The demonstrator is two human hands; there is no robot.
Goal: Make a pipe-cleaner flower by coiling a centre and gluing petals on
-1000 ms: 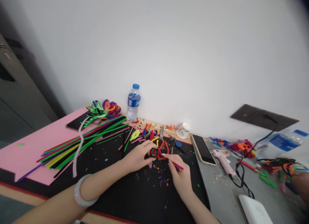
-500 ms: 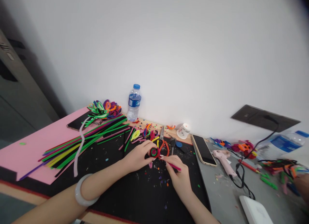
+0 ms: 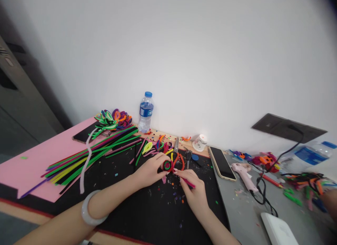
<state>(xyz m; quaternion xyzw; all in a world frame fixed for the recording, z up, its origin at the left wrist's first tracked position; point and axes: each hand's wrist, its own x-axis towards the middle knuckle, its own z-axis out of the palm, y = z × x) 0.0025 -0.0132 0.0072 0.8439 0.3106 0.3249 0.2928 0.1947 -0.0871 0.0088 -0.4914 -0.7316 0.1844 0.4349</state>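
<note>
In the head view, a small round coil with a red-and-green face (image 3: 166, 165) sits between the two hands, over the black mat (image 3: 158, 217) on the desk (image 3: 21, 212). The left hand (image 3: 152, 172) grips it from its left, thumb below and fingers curled over. The right hand (image 3: 190, 179), just right of the coil, pinches a magenta strip (image 3: 189, 184); whether this joins the red strand at the coil's side cannot be told.

The step in hand looks like fitting or winding a strip at the coil's edge. Any further turn would call for a steady left grip and light tension from the right.

Behind and left of the coil, an upright bottle (image 3: 145, 113) wears a blue label with pale lettering too small to read. Behind and right of it, a white cup (image 3: 199, 143) bears print, also illegible. Far right of it, another bottle (image 3: 310, 155) has a blurred blue label.
</note>
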